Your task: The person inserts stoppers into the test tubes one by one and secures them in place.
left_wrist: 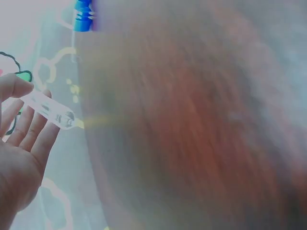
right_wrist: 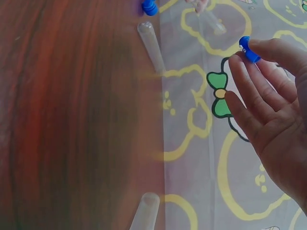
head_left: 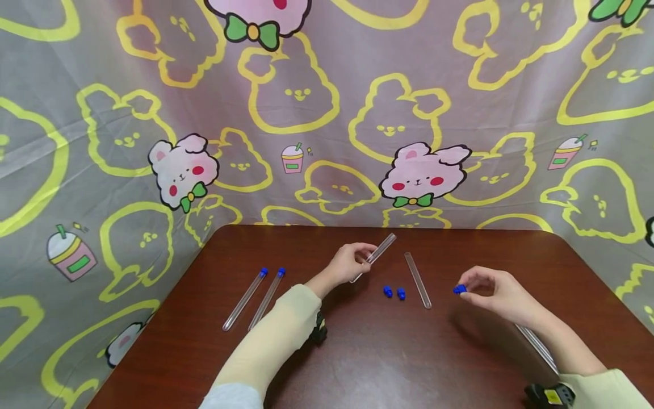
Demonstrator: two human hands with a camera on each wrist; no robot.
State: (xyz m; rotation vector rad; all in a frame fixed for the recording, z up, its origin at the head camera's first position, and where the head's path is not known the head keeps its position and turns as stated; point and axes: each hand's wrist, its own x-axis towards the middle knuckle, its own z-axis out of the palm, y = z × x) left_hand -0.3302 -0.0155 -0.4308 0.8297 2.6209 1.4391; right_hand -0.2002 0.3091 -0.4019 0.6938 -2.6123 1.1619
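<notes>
1. Slender, clear, round-walled tube (head_left: pixel 382 249): the left hand (head_left: pixel 351 262) holds it at the centre of the head view, thumb pressed against fingers. Its long axis slants from lower left to upper right; glass or plastic, I cannot tell.
2. Small, opaque blue stopper (head_left: pixel 460 289) with a stepped outline: the right hand (head_left: pixel 498 292) pinches it between thumb and fingertips, right of centre. It sits to the right of the held tube and lower in the frame, well apart, and the tube's axis does not point at it.
3. Loose transparent tube (head_left: pixel 418 281): it lies between the hands, nearer the left, running from upper left to lower right, with a rounded lower end.
4. Two loose blue stoppers (head_left: pixel 388 291), knobbly and matching: side by side just left of that tube, also nearer the left hand.
5. Two blue-capped clear tubes (head_left: pixel 245 299): left of centre, roughly parallel, capped ends uppermost.
6. Dark reddish-brown tabletop (head_left: pixel 357 369): streaked like wood grain, with a soft sheen.
</notes>
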